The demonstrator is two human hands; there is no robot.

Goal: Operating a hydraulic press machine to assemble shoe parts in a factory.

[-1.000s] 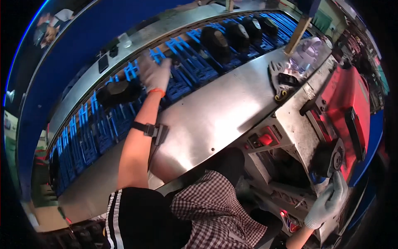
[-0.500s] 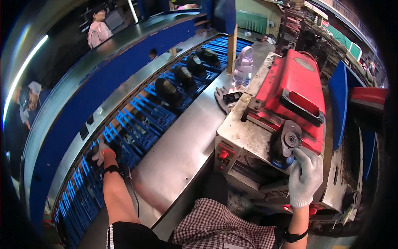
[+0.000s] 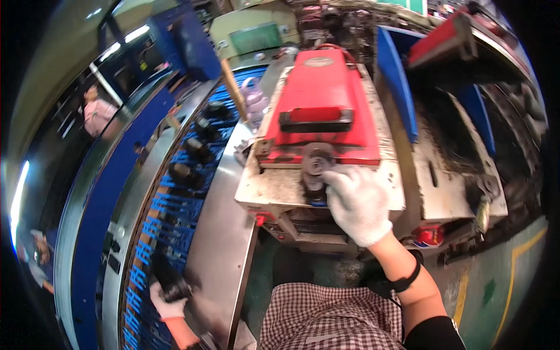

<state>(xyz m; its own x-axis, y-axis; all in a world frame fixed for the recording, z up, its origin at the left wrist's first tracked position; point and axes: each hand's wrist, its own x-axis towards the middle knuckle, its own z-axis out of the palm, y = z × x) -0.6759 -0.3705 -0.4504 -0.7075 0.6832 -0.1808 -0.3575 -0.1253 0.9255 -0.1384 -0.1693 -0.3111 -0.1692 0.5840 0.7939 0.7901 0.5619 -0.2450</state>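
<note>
head view, black piece (image 3: 167, 275), long axis slanting down rightward

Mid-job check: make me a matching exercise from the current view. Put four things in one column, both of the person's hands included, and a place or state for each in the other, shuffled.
Things
1. left hand
2. purple bottle
3. right hand
4. red cover

Places and states
A. with its fingers at a round grey piece
B. has a dark-edged handle at its near end
C. holding a black object
D. just to the right of a wooden post in the picture

Pairs: 1-C, 2-D, 3-A, 4-B
</note>
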